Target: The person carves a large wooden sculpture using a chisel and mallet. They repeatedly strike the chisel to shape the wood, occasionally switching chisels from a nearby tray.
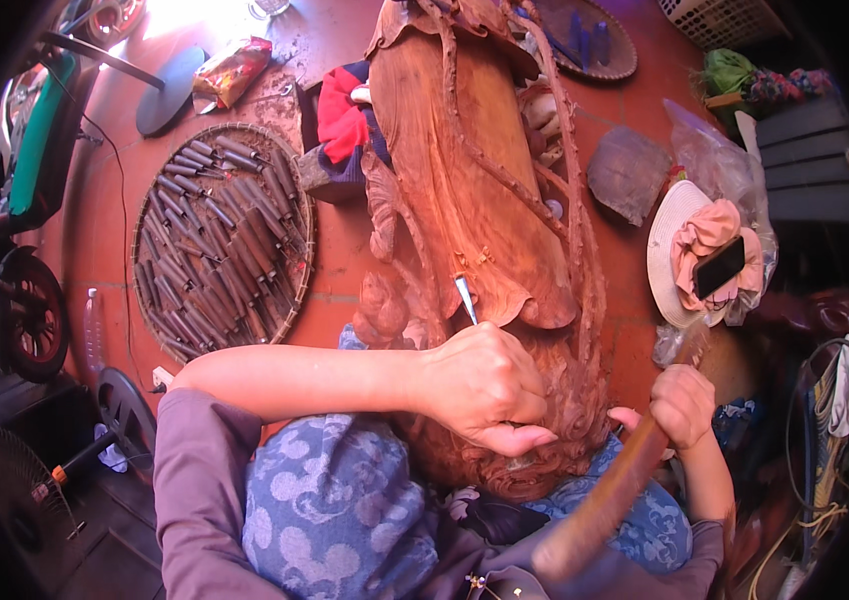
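Note:
A large reddish-brown wood carving [464,200] stretches away from my lap, with smooth draped surfaces and twisted stems along its sides. My left hand [489,385] is closed round a carving chisel [465,300]; its handle is hidden in my fist. The bright blade points away from me onto the smooth wood, near a few small shavings [485,257]. At the right, my right hand [682,405] grips a wooden mallet [599,505], slightly blurred, which slants from beyond the hand down toward my lap. The thumb lies along my left fist.
On the left, a round woven tray [306,290] holds many chisels. A sun hat [659,255] with a phone [719,268] lies at the right, beside a plastic bag [714,150]. A fan [19,490] and motorbike wheel [32,310] stand at the left edge.

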The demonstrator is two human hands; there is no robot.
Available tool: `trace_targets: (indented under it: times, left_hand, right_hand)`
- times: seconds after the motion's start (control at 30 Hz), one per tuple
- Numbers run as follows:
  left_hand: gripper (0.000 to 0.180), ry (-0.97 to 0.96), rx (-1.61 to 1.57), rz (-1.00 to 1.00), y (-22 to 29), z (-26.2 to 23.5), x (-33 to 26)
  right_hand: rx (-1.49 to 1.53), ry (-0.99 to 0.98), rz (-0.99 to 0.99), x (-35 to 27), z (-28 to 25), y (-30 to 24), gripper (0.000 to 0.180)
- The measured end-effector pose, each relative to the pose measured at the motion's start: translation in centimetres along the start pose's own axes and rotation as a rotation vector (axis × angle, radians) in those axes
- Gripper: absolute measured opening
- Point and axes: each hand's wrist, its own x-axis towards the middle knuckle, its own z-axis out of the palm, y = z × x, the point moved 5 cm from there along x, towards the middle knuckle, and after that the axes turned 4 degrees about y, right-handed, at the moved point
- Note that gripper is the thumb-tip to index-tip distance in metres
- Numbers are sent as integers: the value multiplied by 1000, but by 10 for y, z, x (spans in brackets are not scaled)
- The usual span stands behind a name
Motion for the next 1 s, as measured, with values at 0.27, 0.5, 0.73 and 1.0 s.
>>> trace_targets:
  times: [0.27,0.5,0.73,1.0]
  left_hand:
    - [39,-15,11,9,-5,1,-2]
    - [40,4,6,17,-6,-2,-3]
    - [40,-43,-6,20,-6,-2,-6]
    - [37,-49,13,6,-10,-6,-9]
  right_hand:
    - [-38,-26,-12,2,0,0,37]
    - [-86,-87,-6,4,1,-4,38]
    - [-196,-44,-7,16,5,-2,42]
    - [-264,-36,-50,21,8,2,39]
